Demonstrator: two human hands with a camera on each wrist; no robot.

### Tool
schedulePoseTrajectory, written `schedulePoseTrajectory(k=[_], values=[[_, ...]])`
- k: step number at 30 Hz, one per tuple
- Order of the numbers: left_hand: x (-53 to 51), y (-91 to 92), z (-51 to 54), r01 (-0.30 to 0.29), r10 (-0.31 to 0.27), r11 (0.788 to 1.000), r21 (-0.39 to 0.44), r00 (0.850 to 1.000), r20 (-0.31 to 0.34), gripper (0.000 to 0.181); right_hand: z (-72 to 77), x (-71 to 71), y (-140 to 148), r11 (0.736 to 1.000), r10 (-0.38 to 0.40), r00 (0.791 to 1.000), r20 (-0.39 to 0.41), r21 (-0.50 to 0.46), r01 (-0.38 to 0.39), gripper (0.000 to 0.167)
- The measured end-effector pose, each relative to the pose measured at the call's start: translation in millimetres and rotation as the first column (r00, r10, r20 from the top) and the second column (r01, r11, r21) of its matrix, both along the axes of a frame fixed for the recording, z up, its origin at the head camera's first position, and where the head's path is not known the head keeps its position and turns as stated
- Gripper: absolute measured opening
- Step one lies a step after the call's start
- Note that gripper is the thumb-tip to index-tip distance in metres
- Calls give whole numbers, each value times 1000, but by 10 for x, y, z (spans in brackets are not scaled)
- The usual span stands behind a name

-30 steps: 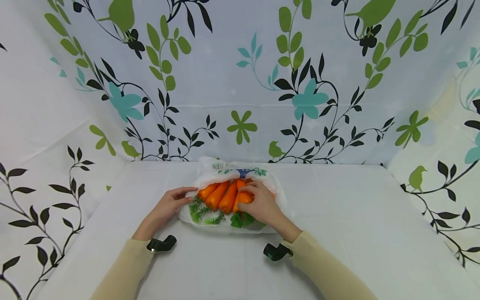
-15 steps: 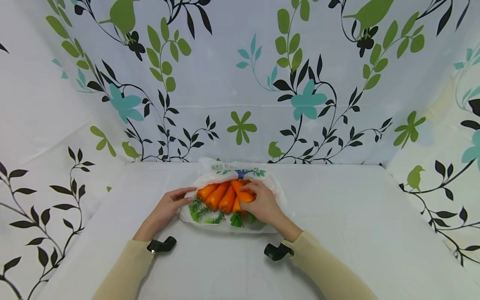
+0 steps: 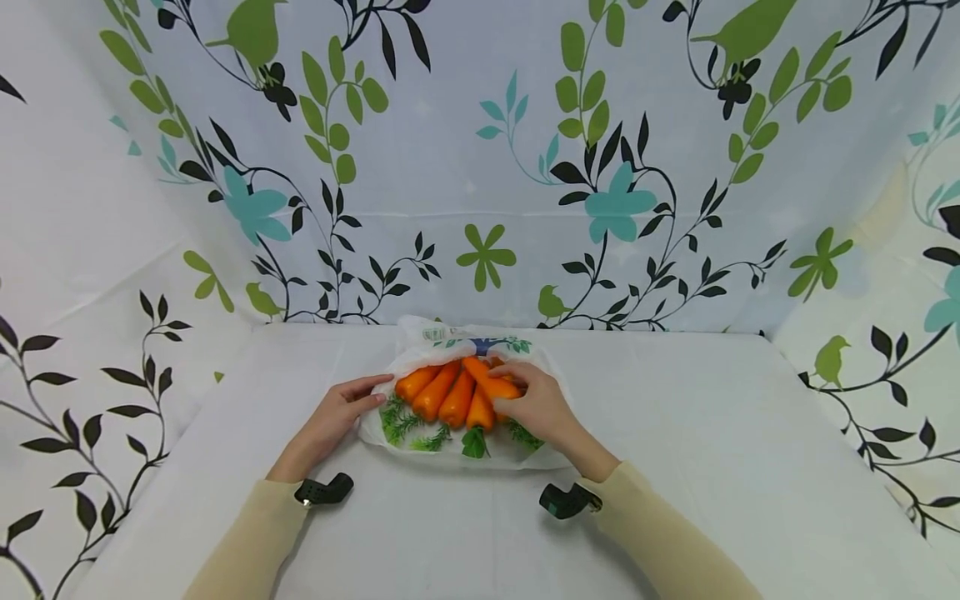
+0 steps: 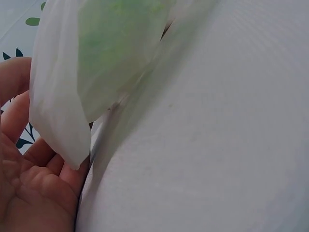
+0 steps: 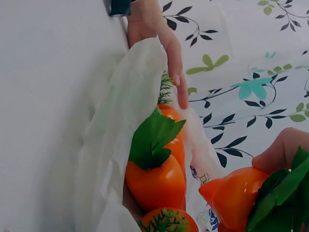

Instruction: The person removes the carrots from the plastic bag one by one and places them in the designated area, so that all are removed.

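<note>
A white plastic bag (image 3: pixel 375 429) lies on the table with its mouth toward me, several orange carrots (image 3: pixel 455 407) with green tops in it. My left hand (image 3: pixel 339 418) holds the bag's left edge; in the left wrist view, the fingers (image 4: pixel 15 113) pass behind the plastic. At the right side of the opening, my right hand (image 3: pixel 542 408) grips one carrot (image 3: pixel 489 382) that lies slantwise over the others. In the right wrist view this carrot (image 5: pixel 239 195) shows its blunt end and leafy top close up, with only part of the hand (image 5: pixel 287 147) visible.
A white cloth covers the table (image 3: pixel 420 533). Behind it hangs a curtain (image 3: pixel 420 150) printed with leaves, birds and flowers. Dark wrist cameras (image 3: pixel 324 489) sit on both wrists.
My right hand has shifted slightly right and toward me with the carrot, which now shows more of its length. The carrots beneath are more uncovered. My left hand stays at the bag's edge.
</note>
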State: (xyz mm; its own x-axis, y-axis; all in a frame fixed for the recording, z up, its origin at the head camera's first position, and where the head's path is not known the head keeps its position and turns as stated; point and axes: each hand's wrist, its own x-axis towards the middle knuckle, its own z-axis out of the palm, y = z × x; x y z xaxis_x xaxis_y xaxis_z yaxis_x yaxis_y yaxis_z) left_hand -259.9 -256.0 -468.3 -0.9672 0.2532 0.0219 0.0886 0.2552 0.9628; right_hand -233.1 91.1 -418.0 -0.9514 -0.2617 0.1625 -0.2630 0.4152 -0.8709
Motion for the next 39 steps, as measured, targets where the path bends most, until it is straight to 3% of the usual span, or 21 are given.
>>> schedulePoseTrajectory(k=[17, 24, 39], values=[[-10, -14, -29, -2, 2, 1000, 1, 1000, 6, 45, 152, 125, 371, 998, 25, 1000, -2, -53, -25, 39], [-17, -13, -33, 8, -8, 1000, 0, 1000, 4, 45, 216, 123, 583, 999, -6, 1000, 8, -54, 6, 41], [-3, -1, -21, 6, -6, 1000, 16, 1000, 4, 45, 149, 24, 1033, 992, -127, 992, 7, 2, 127, 43]])
